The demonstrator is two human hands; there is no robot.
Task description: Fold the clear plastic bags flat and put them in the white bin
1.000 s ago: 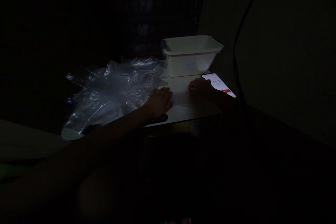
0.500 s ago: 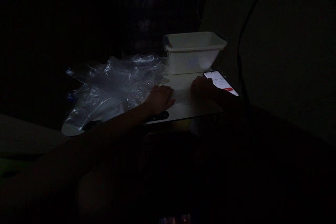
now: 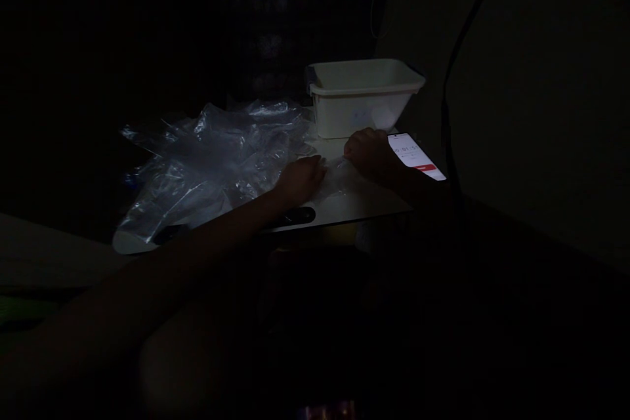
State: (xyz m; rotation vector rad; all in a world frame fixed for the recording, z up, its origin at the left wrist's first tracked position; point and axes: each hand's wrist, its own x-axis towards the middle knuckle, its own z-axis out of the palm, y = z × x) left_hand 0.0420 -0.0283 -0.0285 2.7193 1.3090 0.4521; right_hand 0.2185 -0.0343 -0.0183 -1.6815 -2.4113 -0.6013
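A small clear plastic bag stretches between my two hands, just over the white tabletop. My left hand is closed on its left end, beside a heap of crumpled clear plastic bags. My right hand grips the other end with its fingers curled in. It is in front of the white tub and close to the lit phone. The dim light hides the exact finger grip.
A dark oblong object lies at the table's front edge, near my left wrist. A dark cable hangs down at the right by the wall. The surroundings are almost black.
My right hand has moved left and slightly up, nearer the left one. My left hand has gone from lying flat to closed, and the bag between them is now creased.
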